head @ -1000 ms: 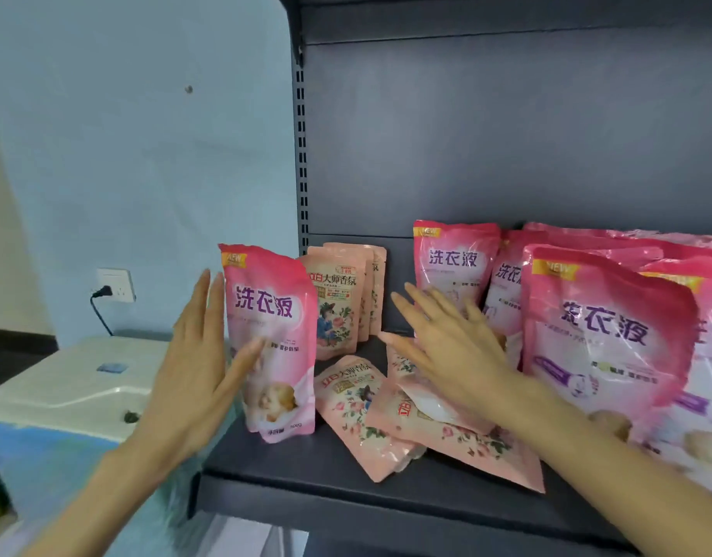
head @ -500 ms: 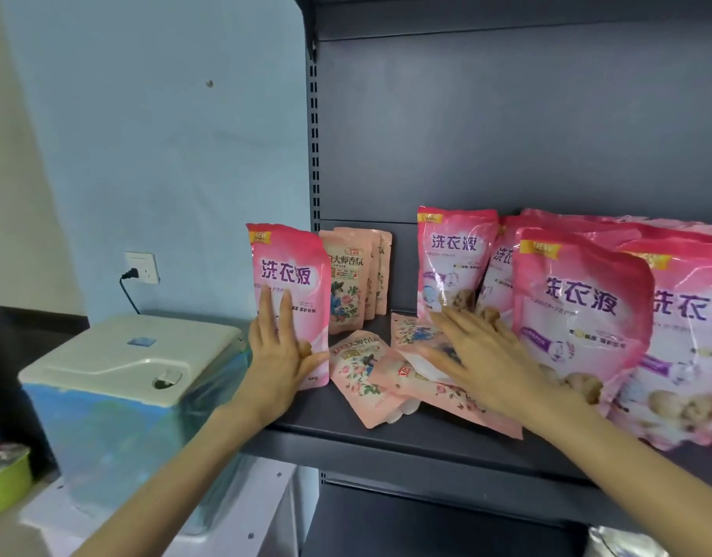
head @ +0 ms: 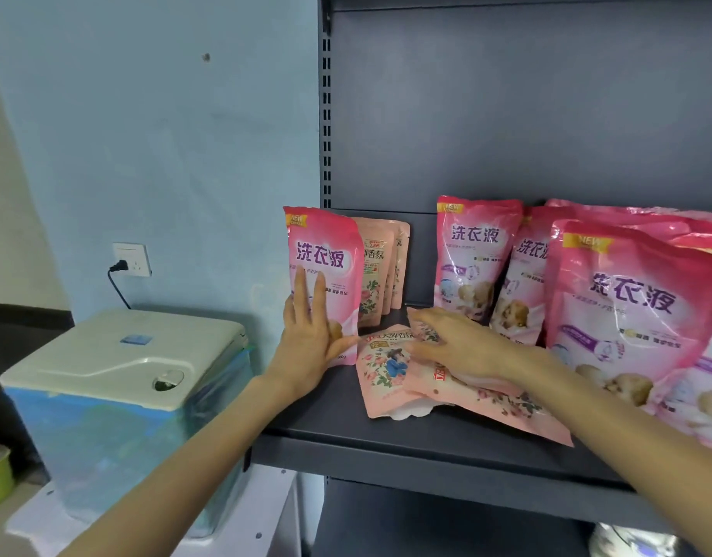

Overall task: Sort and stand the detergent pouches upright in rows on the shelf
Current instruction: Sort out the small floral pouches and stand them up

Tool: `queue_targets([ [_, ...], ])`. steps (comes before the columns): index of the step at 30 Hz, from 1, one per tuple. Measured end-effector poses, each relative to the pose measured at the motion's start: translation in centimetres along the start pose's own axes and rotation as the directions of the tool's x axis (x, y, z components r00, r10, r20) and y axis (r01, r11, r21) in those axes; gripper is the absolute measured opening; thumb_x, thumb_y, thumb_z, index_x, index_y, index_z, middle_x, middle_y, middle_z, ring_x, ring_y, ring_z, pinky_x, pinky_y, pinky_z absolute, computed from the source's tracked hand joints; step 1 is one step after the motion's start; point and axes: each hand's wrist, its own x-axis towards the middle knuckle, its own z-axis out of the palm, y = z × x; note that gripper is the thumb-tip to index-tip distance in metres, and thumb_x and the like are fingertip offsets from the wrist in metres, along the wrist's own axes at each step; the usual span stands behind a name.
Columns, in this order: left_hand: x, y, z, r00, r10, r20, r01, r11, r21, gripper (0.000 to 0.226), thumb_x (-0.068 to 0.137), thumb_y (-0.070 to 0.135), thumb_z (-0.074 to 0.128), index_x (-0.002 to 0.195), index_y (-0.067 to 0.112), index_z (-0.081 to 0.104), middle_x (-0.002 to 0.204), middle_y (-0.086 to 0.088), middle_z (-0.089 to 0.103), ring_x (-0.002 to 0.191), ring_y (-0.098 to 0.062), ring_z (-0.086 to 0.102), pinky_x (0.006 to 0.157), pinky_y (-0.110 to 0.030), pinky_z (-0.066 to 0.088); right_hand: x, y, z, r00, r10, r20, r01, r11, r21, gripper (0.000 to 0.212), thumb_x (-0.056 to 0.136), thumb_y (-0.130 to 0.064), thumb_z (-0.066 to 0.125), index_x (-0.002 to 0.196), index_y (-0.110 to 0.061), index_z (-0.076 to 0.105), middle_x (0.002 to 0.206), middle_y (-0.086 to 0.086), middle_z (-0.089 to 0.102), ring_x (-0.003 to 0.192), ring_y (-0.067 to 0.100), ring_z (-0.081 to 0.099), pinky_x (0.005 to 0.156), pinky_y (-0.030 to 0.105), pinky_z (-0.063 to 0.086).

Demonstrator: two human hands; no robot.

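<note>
Pink pouch [head: 322, 251] at the shelf's [head: 386, 440] left edge stands upright; the left hand [head: 310, 335], which a second ago hung beside it, now presses flat on its front with straight fingers, so that one looks settled; the right hand [head: 463, 343] has come down onto the flat pouches [head: 386, 367] mid-shelf, fingers laid out over the top one, thumb hidden, so I cannot confirm a grip; those likely get stood next; they are pale, floral and glossy, overlapped near the front edge, one showing a white underside; matching pale ones [head: 380, 271] stand at the back; big pink ones [head: 627, 295] crowd the right end.
</note>
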Motion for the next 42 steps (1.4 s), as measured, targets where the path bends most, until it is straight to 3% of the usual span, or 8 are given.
queue_targets([
  [2, -0.6, -1.0, 0.3, 0.995, -0.056, 0.080, 0.062, 0.996, -0.068, 0.096, 0.080, 0.077, 0.005, 0.147, 0.009, 0.001, 0.153, -0.026, -0.003, 0.138, -0.046, 0.017, 0.106, -0.053, 0.030, 1.0, -0.1, 0.0, 0.999, 0.003, 0.041, -0.004, 1.000, 0.006, 0.061, 0.093, -0.043, 0.048, 0.143, -0.014, 0.031, 0.147, 0.005, 0.037, 0.133, 0.019, 0.036, 0.110, 0.031, 0.029],
  [4, -1.5, -1.4, 0.4, 0.997, -0.040, 0.063, 0.043, 0.998, -0.048, 0.086, 0.082, 0.074, 0.009, 0.146, 0.019, -0.006, 0.154, -0.022, -0.003, 0.140, -0.044, 0.012, 0.109, -0.052, 0.023, 1.9, -0.2, 0.0, 0.997, 0.014, 0.075, -0.015, 1.000, 0.015, 0.059, 0.093, -0.042, 0.050, 0.142, -0.013, 0.034, 0.146, 0.004, 0.038, 0.131, 0.018, 0.038, 0.107, 0.027, 0.030],
  [11, -4.4, 0.1, -1.3, 0.982, 0.184, 0.038, -0.188, 0.968, 0.164, 0.072, 0.093, 0.062, 0.012, 0.150, 0.018, 0.003, 0.154, -0.014, 0.017, 0.140, -0.029, 0.012, 0.105, -0.054, 0.018, 5.0, 0.3, 0.2, 0.987, 0.091, 0.129, -0.102, 0.992, 0.076, 0.064, 0.090, -0.046, 0.052, 0.143, -0.014, 0.034, 0.147, 0.003, 0.039, 0.131, 0.018, 0.040, 0.105, 0.027, 0.032],
  [18, -1.4, -0.2, -1.9, 0.966, 0.254, 0.053, -0.259, 0.935, 0.240, 0.065, 0.097, 0.048, 0.014, 0.142, 0.006, 0.034, 0.148, -0.021, 0.030, 0.136, -0.036, 0.031, 0.104, -0.054, 0.032, 7.5, 1.0, 0.9, 0.958, 0.157, 0.239, -0.195, 0.970, 0.144, 0.064, 0.086, -0.041, 0.062, 0.139, -0.013, 0.039, 0.141, 0.004, 0.045, 0.125, 0.020, 0.047, 0.104, 0.030, 0.038],
  [22, -1.0, -0.1, -1.6, 0.958, 0.275, 0.078, -0.285, 0.922, 0.263, 0.064, 0.092, 0.043, 0.028, 0.144, 0.004, 0.029, 0.149, -0.024, 0.026, 0.136, -0.036, 0.031, 0.102, -0.053, 0.038, 8.2, 1.6, 0.7, 0.972, 0.165, 0.167, -0.205, 0.944, 0.258, 0.035, 0.079, -0.032, 0.073, 0.106, -0.012, 0.062, 0.102, 0.006, 0.067, 0.093, 0.019, 0.063, 0.082, 0.031, 0.051],
  [25, -1.1, -0.2, -1.5, 0.963, 0.264, 0.052, -0.269, 0.927, 0.262, 0.064, 0.094, 0.041, 0.027, 0.145, 0.004, 0.021, 0.150, -0.021, 0.024, 0.139, -0.033, 0.026, 0.106, -0.052, 0.032, 7.6, 1.6, 0.0, 0.985, 0.137, 0.101, -0.165, 0.917, 0.363, 0.017, 0.079, -0.021, 0.073, 0.076, -0.014, 0.058, 0.077, -0.003, 0.055, 0.070, 0.009, 0.050, 0.057, 0.015, 0.041],
  [34, -0.6, 1.4, -3.0, 0.979, 0.199, -0.040, -0.198, 0.980, 0.034, 0.058, 0.096, 0.037, 0.030, 0.146, 0.010, 0.015, 0.153, -0.011, 0.022, 0.137, -0.022, 0.024, 0.109, -0.035, 0.022, 4.0, 2.3, -1.9, 0.977, 0.190, -0.097, -0.082, 0.756, 0.649, 0.019, 0.082, -0.014, 0.069, 0.100, -0.010, 0.065, 0.100, 0.004, 0.065, 0.091, 0.012, 0.058, 0.067, 0.013, 0.046],
  [42, 1.4, 4.6, -4.3, 0.958, 0.249, -0.139, -0.264, 0.959, -0.106, 0.048, 0.097, 0.035, 0.031, 0.139, 0.012, 0.033, 0.146, -0.006, 0.032, 0.133, -0.018, 0.028, 0.108, -0.032, 0.027, 1.3, 2.8, -3.5, 0.954, 0.196, -0.226, 0.055, 0.627, 0.777, 0.013, 0.079, -0.007, 0.071, 0.080, -0.016, 0.061, 0.080, -0.002, 0.065, 0.067, 0.001, 0.062, 0.052, 0.013, 0.046],
])
